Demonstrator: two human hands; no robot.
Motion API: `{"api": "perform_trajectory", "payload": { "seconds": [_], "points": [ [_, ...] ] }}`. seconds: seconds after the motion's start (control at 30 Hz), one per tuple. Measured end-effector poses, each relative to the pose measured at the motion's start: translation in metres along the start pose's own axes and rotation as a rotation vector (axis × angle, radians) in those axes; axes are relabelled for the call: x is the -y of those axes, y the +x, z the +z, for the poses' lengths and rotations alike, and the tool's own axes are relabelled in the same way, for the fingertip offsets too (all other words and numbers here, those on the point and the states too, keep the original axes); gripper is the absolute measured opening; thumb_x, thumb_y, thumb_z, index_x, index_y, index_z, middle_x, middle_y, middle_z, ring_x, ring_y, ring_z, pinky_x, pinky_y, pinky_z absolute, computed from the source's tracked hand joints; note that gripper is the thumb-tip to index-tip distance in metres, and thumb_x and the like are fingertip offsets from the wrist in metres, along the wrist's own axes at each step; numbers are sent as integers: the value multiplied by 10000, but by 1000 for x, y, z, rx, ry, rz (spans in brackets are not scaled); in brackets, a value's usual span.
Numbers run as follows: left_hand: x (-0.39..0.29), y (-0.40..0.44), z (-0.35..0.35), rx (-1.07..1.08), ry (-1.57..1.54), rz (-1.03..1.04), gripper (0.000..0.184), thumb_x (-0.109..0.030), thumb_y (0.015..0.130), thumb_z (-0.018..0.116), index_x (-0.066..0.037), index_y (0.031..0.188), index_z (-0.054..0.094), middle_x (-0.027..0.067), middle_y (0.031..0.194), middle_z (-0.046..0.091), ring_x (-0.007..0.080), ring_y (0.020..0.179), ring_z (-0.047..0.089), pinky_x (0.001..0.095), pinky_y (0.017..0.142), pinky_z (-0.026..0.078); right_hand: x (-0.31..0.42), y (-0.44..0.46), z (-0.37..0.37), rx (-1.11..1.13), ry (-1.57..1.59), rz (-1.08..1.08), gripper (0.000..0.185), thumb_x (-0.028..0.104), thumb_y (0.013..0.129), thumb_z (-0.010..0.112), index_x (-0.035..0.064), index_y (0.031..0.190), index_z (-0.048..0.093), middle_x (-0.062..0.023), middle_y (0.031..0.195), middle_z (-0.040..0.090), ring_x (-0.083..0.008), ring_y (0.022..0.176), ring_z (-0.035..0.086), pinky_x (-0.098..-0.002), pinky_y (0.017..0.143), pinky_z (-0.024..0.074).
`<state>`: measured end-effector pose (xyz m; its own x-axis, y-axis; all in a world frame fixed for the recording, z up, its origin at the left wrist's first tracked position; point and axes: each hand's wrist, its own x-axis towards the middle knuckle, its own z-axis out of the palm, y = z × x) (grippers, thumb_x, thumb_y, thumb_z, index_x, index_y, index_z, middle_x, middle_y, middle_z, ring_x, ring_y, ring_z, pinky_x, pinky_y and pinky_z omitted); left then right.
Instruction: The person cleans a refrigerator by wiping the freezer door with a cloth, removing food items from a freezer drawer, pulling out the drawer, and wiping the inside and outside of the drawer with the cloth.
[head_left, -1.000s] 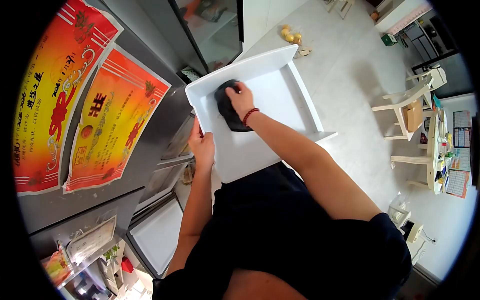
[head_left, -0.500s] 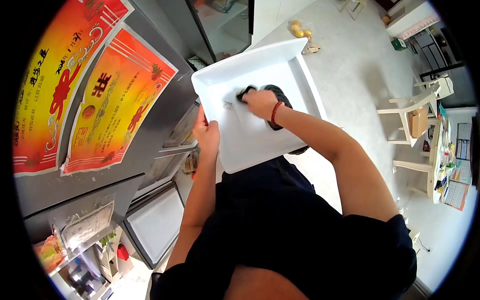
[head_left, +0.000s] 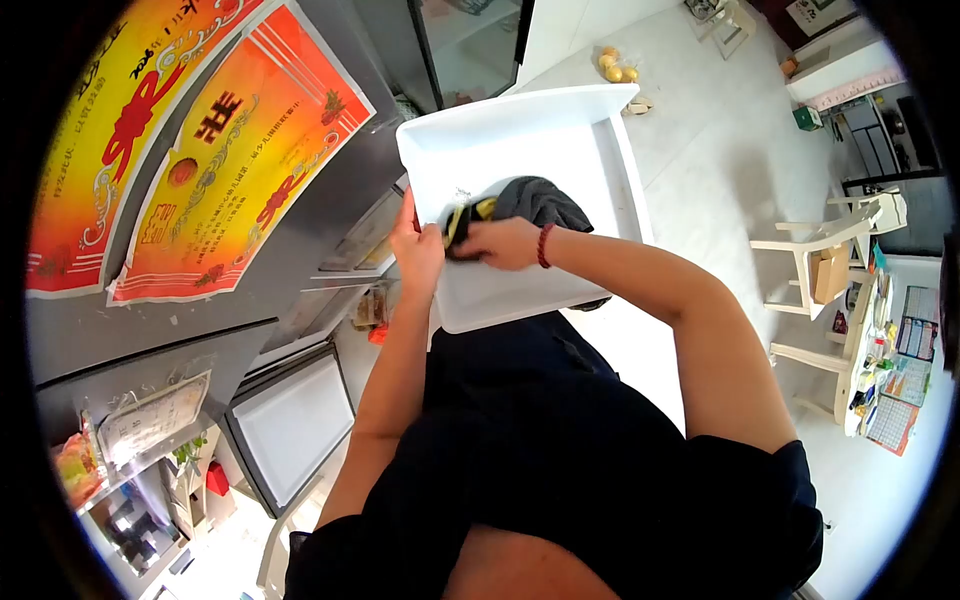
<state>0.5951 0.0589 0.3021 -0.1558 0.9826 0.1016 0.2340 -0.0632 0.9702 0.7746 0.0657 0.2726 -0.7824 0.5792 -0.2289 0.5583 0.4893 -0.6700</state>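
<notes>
The left hand [head_left: 418, 250] grips the left edge of a white drawer [head_left: 510, 300], fingers closed on its wall. The right hand [head_left: 505, 245] holds a bunched dark cloth [head_left: 545, 203] with fingers curled into it, pressing it inside the drawer near that left edge; the cloth spreads toward the drawer's middle. A red bracelet [head_left: 545, 246] circles the right wrist.

From my end I see a loose top [head_left: 600, 470], almost black, with a short left sleeve [head_left: 335, 555] and a short right sleeve [head_left: 775, 500] that looks navy. Its neckline [head_left: 525, 530] curves wide and round. A dark-red bracelet [head_left: 544, 246] circles the right hand's [head_left: 507, 244] wrist. The navy garment [head_left: 535, 350] beyond is probably trousers, though shadow blurs its cut.
</notes>
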Motion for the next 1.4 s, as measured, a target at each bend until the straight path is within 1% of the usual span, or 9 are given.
{"api": "perform_trajectory", "payload": {
  "seconds": [0.1,0.23,0.3,0.43,0.57,0.97,1.1,1.23,1.4],
  "points": [
    [9,5,-5,51,29,-11,664,78,706,422,-33,1355,514,83,1016,657,123,841,579,248,760,468,-3,-6,-11,27,-182,72,370,110,833,512,193,1165,652,-120,1121,618,-294,1030,616,-409,865,511],
    [17,4,-5,84,-66,-36,673,77,745,454,-44,1407,469,38,1082,653,81,873,574,209,768,454,-31,39,-49,-925,175,88,325,91,855,494,19,1150,612,-260,1076,633,-417,1025,590,-446,903,474],
    [14,4,-5,93,-71,-58,674,75,750,458,-48,1412,465,38,1077,652,75,872,572,206,757,453,-42,66,-47,-574,288,160,407,102,830,530,-10,1218,573,-258,1073,619,-414,1055,566,-426,956,441],
    [7,4,-6,80,-20,-89,656,60,755,469,-45,1403,476,48,1059,655,80,856,573,217,745,457,-19,62,14,-661,353,50,468,35,777,577,23,1244,553,-262,1161,558,-396,1128,515,-426,1001,410],
    [14,6,-3,30,8,-42,649,54,743,463,-44,1383,497,53,989,659,87,792,563,231,714,460,-7,8,23,-16,285,-159,391,90,811,565,79,1199,612,-182,1162,599,-357,1109,553,-427,970,437],
    [7,1,-1,17,-6,-71,645,80,730,449,-45,1358,527,55,918,657,74,705,535,226,652,454,-68,-144,-50,537,-596,385,171,132,797,621,211,842,765,-21,864,705,-251,894,662,-390,733,516],
    [14,7,7,32,-25,-46,660,97,723,427,-17,1368,500,117,1098,667,121,896,620,242,798,474,-46,-146,-87,245,-524,508,242,45,763,607,177,883,771,-54,998,702,-258,990,625,-377,837,496],
    [-6,11,4,90,130,-47,664,95,720,417,6,1376,476,181,1205,635,210,1058,630,265,910,452,-34,-157,-97,-248,226,130,270,38,827,548,117,1020,721,-156,1294,569,-299,1163,557,-352,995,439],
    [-2,17,2,151,159,-32,700,73,716,415,-1,1413,420,205,1340,555,261,1255,533,289,1025,377,-93,-217,-61,-493,-67,800,540,257,890,624,3,1338,463,-251,1303,535,-355,1194,535,-375,1004,436]
  ]
}}
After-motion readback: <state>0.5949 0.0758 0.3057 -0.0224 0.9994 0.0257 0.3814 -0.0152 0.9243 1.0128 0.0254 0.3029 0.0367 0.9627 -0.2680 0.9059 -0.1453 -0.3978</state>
